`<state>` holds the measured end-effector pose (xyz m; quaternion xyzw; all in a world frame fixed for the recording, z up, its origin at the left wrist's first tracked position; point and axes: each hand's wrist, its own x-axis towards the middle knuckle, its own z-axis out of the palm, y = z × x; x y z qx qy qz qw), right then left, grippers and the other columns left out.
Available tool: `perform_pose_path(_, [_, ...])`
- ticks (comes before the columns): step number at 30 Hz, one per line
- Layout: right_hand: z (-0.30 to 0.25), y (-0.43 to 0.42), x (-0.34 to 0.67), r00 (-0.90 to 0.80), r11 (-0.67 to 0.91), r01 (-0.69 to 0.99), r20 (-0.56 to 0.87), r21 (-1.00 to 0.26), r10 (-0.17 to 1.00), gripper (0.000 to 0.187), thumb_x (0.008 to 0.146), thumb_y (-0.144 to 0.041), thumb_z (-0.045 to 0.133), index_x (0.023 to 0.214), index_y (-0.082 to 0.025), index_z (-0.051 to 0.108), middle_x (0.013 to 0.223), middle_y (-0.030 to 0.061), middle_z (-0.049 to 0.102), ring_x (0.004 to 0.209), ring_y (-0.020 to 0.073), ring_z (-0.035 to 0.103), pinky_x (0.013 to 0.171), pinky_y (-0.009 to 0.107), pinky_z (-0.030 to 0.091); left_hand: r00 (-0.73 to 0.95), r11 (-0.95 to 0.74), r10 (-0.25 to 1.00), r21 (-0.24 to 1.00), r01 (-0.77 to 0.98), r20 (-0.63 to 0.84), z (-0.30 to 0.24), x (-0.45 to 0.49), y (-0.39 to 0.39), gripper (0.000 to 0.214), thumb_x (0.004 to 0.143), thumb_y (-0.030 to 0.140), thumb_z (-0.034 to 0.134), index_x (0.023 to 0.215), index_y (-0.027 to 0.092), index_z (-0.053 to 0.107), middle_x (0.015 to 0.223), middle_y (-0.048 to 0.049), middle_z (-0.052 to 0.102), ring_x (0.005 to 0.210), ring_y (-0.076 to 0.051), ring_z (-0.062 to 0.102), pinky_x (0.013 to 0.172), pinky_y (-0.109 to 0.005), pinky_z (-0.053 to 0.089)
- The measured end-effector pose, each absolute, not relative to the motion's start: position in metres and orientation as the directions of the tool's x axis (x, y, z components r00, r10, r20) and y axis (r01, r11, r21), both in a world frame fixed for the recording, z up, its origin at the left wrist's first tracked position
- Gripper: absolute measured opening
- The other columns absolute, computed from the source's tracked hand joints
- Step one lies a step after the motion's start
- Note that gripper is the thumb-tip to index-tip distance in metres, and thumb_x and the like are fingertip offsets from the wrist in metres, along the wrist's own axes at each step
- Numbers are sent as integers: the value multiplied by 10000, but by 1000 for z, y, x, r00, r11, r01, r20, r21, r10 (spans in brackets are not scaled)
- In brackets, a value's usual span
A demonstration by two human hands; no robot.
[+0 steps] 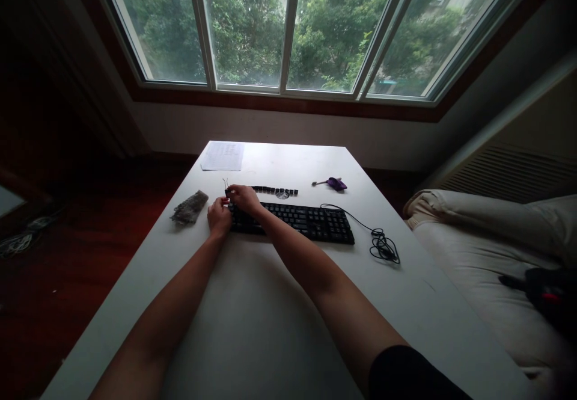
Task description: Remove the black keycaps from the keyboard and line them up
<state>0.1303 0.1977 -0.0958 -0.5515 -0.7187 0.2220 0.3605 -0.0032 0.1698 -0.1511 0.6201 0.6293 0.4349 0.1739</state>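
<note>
A black keyboard (311, 220) lies across the middle of the white table (270, 322). My right hand (243, 197) is over its far left corner, fingers pinched on a small wire tool whose prongs stick up behind the hand. My left hand (219, 216) rests closed at the keyboard's left end, touching its edge. A row of loose black keycaps (276, 190) lies just behind the keyboard.
A grey cloth (189, 207) lies left of the hands. A sheet of paper (223, 156) sits at the table's far left. A purple brush (334, 183) lies at the back. The keyboard cable (382, 245) coils to the right. A beige sofa (487, 255) stands beside the table.
</note>
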Motion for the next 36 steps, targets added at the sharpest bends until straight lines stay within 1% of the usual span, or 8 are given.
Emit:
perform_pose_path(2, [-97, 196, 130, -137, 300, 639, 278, -709, 951, 214, 904, -360, 641, 1082, -304, 747, 852, -11, 736, 802, 169, 663, 741, 245, 462, -176, -140, 933, 769, 623, 313, -150, -3, 169, 316, 829, 125, 445, 1046, 251, 636, 1049, -50, 720, 1044, -248, 611, 959, -394, 447])
perform_pose_path(7, [-100, 180, 133, -210, 421, 655, 384, -628, 899, 187, 921, -325, 618, 1057, -286, 740, 903, -2, 738, 822, 173, 665, 737, 241, 445, -168, -121, 947, 787, 605, 275, -145, -3, 168, 317, 817, 143, 480, 1065, 259, 639, 1034, -56, 723, 1032, -267, 622, 921, -397, 459])
perform_pose_path(9, [-101, 173, 136, -188, 407, 669, 389, -622, 902, 174, 925, -315, 608, 1044, -278, 729, 890, -2, 735, 816, 177, 665, 731, 241, 439, -168, -117, 950, 802, 585, 262, -145, -3, 168, 339, 808, 146, 489, 1085, 266, 642, 1026, -48, 728, 1038, -267, 627, 920, -396, 464])
perform_pose_path(14, [-104, 165, 144, -116, 343, 671, 363, -658, 924, 150, 922, -304, 606, 1018, -268, 715, 828, -4, 725, 782, 184, 663, 721, 244, 438, -171, -124, 947, 802, 584, 271, -145, -1, 167, 342, 807, 144, 481, 1076, 269, 651, 1023, -38, 731, 1041, -249, 634, 925, -382, 470])
perform_pose_path(23, [-120, 171, 150, -28, 305, 558, 349, -772, 937, 134, 888, -267, 628, 996, -255, 706, 846, -16, 738, 784, 172, 668, 712, 241, 450, -127, -156, 936, 711, 686, 329, -144, 1, 165, 254, 833, 185, 494, 983, 253, 688, 1026, -54, 712, 1010, -248, 619, 913, -377, 468])
perform_pose_path(28, [-128, 173, 151, -3, 325, 496, 373, -805, 928, 127, 880, -292, 632, 974, -244, 703, 815, -18, 731, 753, 167, 661, 698, 242, 449, -125, -163, 937, 723, 672, 327, -142, 2, 164, 244, 826, 190, 521, 986, 240, 699, 1007, -59, 709, 994, -247, 620, 902, -369, 473])
perform_pose_path(32, [-129, 171, 152, 28, 311, 433, 358, -846, 933, 159, 872, -319, 629, 990, -237, 698, 806, -16, 729, 740, 170, 662, 695, 251, 465, -105, -213, 929, 745, 632, 354, -143, 1, 165, 239, 821, 194, 528, 975, 233, 707, 977, -64, 708, 972, -250, 625, 899, -373, 478])
perform_pose_path(36, [-128, 168, 153, 34, 343, 372, 382, -863, 924, 144, 872, -309, 611, 964, -233, 692, 806, -15, 731, 758, 177, 672, 737, 269, 489, -85, -263, 920, 761, 593, 383, -145, 0, 166, 239, 837, 223, 519, 984, 239, 707, 984, -57, 709, 958, -240, 632, 892, -368, 485])
